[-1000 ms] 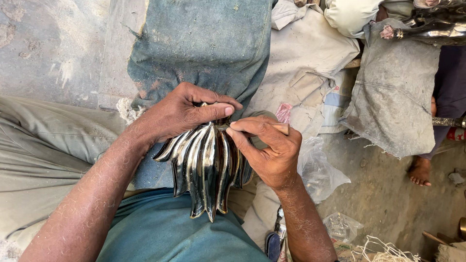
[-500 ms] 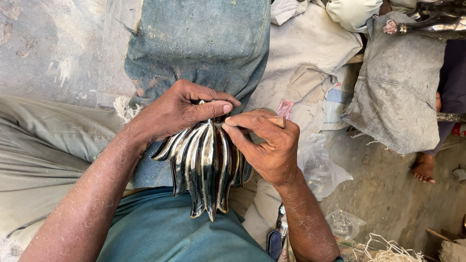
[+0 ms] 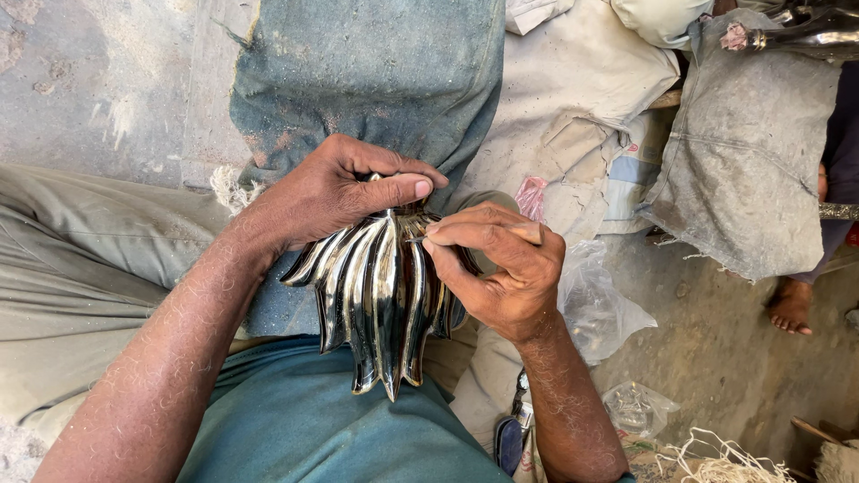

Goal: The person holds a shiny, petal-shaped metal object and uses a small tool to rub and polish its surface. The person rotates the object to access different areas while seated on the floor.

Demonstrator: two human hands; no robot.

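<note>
Looking down from the left, we see our bare left forearm crossing one tan trouser leg (image 3: 80, 268), and our left hand (image 3: 331, 192) curled over the upper end of one shiny fluted metal piece (image 3: 380, 295), the thumb stretched along its top edge and the fingers wrapped behind, a firm closed hold. That single metal piece rests in our lap, over a worn blue denim cloth (image 3: 376, 80) and just above our teal shirt (image 3: 304, 420). Its long axis runs up and down in the view: the narrow gathered end sits under the two hands and the flared, pointed tips aim back toward our body, the longest tip touching the shirt's edge in the picture. We count about eight raised ribs on the side that shows; any behind are hidden. To the right of centre, our right hand (image 3: 497, 268) is pinched shut around one thin wooden-handled tool (image 3: 519, 234), its fine tip set against the metal piece near the top, just below the left thumb. Further right lie two crumpled clear plastic bags (image 3: 595, 309) on the dirt floor, one pale cloth bundle (image 3: 573, 116), and one grey sack (image 3: 747, 152). At the far right edge, one bare foot (image 3: 792, 309) of another person rests on the ground, and one more shiny metal item (image 3: 810, 31) shows at the top corner.
</note>
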